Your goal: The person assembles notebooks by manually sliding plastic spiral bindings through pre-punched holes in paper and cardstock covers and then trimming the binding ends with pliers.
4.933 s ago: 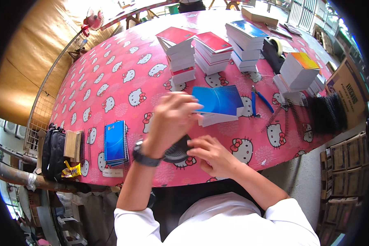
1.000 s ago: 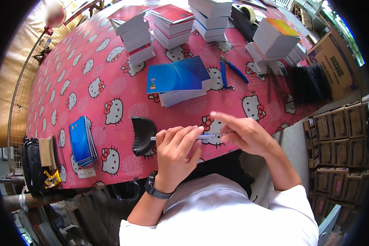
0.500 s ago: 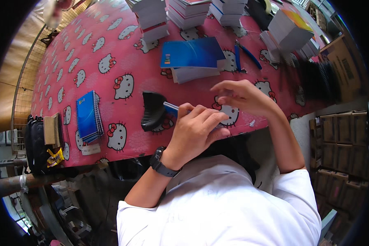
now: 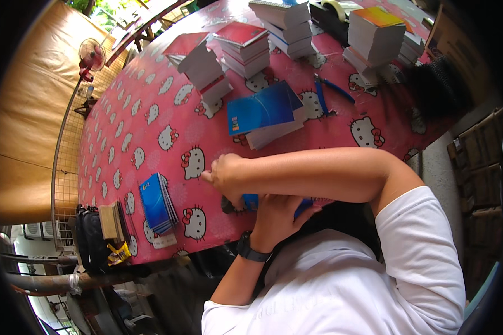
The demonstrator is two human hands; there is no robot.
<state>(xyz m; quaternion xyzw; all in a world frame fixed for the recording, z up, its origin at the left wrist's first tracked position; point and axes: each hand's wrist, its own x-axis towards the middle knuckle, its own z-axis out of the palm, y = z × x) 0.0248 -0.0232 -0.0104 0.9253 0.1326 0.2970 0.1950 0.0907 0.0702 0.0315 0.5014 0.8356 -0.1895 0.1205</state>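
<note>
My left hand, with a black watch on its wrist, is closed on a blue notebook at the table's near edge. Most of that notebook and the fingertips are hidden beneath my right forearm. Reaching across to the left, my right hand has curled fingers; anything inside them is out of sight. Below it shows part of a curved black object, otherwise covered by the hand. Beyond the forearm lies a blue-covered notebook block on loose white sheets. Blue-handled pliers rest to its right.
The table has a pink cat-print cover. Several blue spiral notebooks lie at left beside a black bag and a yellow wrapper. Tall paper stacks stand at the back, with black binding coils at far right.
My right hand has swung left across my left hand, to where the black object lay. My left hand stays on the blue notebook. The view has turned leftward.
</note>
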